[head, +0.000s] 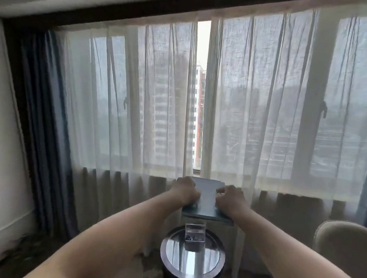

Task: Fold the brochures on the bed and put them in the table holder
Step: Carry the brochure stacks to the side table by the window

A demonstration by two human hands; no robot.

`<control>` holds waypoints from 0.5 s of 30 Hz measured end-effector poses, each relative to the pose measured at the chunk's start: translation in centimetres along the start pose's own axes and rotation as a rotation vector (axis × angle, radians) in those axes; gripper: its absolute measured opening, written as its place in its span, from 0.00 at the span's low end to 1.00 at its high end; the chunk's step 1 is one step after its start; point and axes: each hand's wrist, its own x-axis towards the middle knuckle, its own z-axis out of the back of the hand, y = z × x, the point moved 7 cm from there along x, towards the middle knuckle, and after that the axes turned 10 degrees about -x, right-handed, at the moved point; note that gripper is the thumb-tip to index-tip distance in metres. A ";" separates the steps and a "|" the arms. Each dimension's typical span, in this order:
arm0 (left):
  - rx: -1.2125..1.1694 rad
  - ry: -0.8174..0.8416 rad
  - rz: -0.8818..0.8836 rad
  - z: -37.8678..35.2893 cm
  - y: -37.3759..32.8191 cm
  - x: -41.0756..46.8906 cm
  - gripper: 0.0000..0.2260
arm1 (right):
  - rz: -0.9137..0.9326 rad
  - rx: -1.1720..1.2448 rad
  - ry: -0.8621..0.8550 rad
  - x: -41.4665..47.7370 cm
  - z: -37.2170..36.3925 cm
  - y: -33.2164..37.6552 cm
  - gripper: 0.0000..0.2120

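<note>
Left hand [185, 191], right hand [228, 198] grip brochures [207, 197] at side edges above holder [194, 236].

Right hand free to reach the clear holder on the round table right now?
Probably not empty-handed: the right hand grips the brochures together with the left hand. The path itself looks open, though: the holder stands below the stack on the table, with nothing between.
</note>
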 end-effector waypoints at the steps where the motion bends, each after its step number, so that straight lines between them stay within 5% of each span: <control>1: -0.024 0.019 0.004 -0.8 1.1 1.5 0.11 | -0.006 0.014 -0.011 1.4 -1.1 -0.3 0.12; 15: -0.138 0.070 0.051 -15.1 16.6 23.9 0.11 | 0.077 -0.007 0.025 24.5 -20.3 -9.5 0.08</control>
